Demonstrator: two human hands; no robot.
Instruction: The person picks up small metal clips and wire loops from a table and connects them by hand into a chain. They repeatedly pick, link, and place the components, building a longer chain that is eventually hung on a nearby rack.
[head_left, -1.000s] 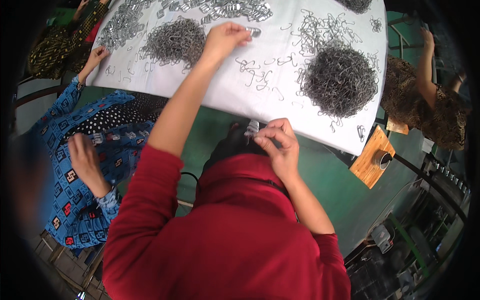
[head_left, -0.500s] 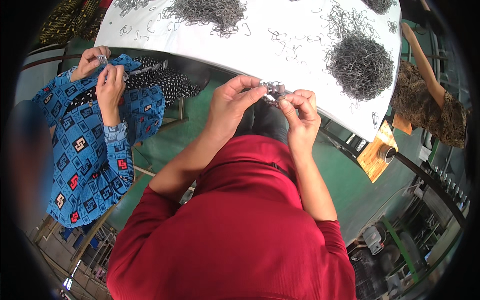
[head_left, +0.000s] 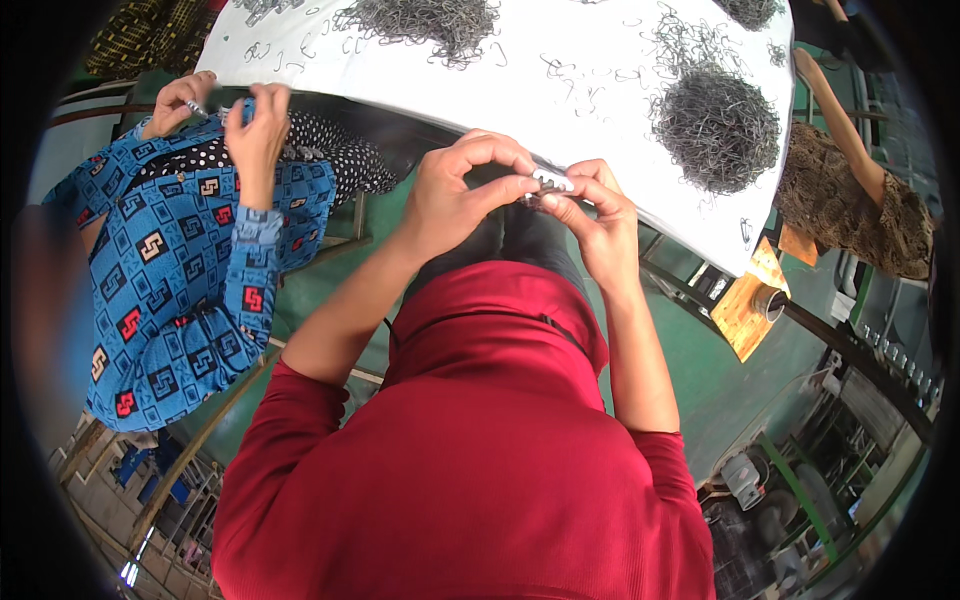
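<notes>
Both hands meet just off the near edge of the white table [head_left: 590, 140], over my lap. Between them is a small silvery metal piece [head_left: 552, 182] with a notched or coiled outline; its exact kind is too small to make out. My left hand [head_left: 465, 190] pinches its left end between thumb and forefinger. My right hand [head_left: 600, 215] grips the other end with thumb and curled fingers, which partly cover it. Beyond the hands, a large heap of bent dark wire hooks [head_left: 718, 132] lies on the right of the table.
Another heap of wire hooks [head_left: 435, 25] and scattered loose hooks lie farther back. On the left a co-worker in a blue patterned smock [head_left: 170, 270] handles a small metal piece. Another person's arm [head_left: 840, 120] is at the right. A wooden board [head_left: 740, 320] holds a round tin [head_left: 770, 303].
The metal piece has turned between my fingers and now shows a brighter, scalloped side. My hands have drawn slightly closer together. The co-worker's right hand has moved up and right.
</notes>
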